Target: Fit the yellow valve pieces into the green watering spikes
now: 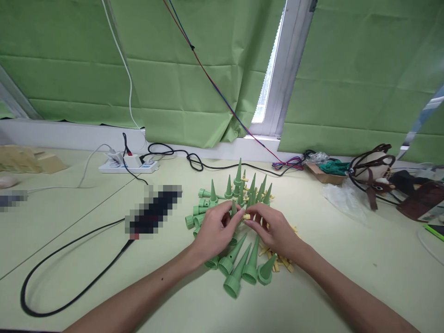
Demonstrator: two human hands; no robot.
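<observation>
My left hand (pixel 218 230) is closed around a green plastic cone spike (pixel 234 209), whose tip points up. Between the fingertips of my right hand (pixel 274 227) is a small yellow plug (pixel 246 216), held at the side of that spike; whether it sits in a hole there is hidden. Several loose green spikes (pixel 237 273) lie below and left of my hands. Behind them stand more green spikes (pixel 253 185), upright, with yellow pieces at their sides. A pile of yellow plugs (pixel 285 262) lies partly under my right hand.
A dark pixelated device (pixel 154 212) with a looping black cable (pixel 79 296) lies to the left. Farther back are a white power strip (pixel 129 167) and a black cord (pixel 222 167). At right are a cardboard box (pixel 322 175), a clear plastic bag (pixel 343 199) and a handbag (pixel 373 171).
</observation>
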